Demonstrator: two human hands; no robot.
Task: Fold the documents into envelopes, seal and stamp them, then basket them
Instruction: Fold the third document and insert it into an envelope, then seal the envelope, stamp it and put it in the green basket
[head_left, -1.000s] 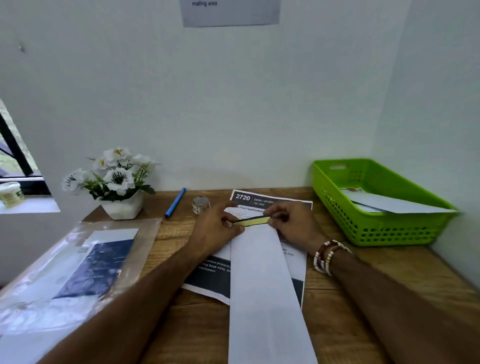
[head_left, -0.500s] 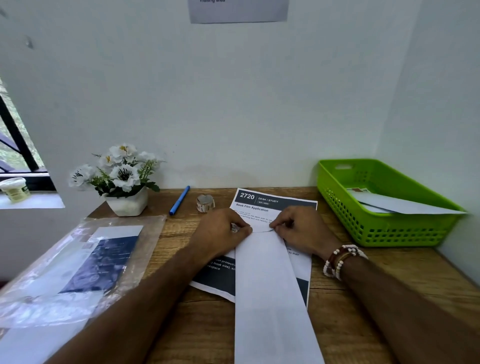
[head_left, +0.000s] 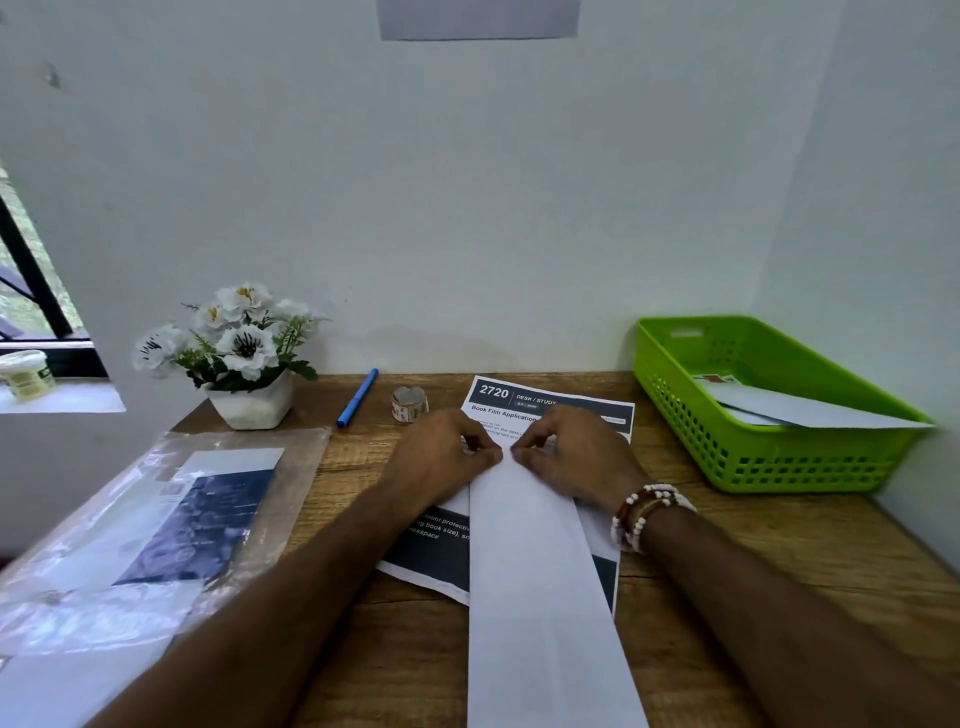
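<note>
Your left hand (head_left: 441, 457) and right hand (head_left: 576, 457) meet at 12 o'clock, curled fingertips pinching the far end of the white envelope (head_left: 535, 571), which lies atop the printed document (head_left: 550, 400). The green basket (head_left: 779, 457) sits at 2 o'clock.

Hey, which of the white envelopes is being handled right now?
The long white envelope at mid-desk, lying over the printed sheet, with the left hand and right hand pinching its far end. The other envelopes lie in the green basket.

Wooden desk (head_left: 753, 566): document (head_left: 493, 393), pen (head_left: 357, 398), basket (head_left: 779, 465)
</note>
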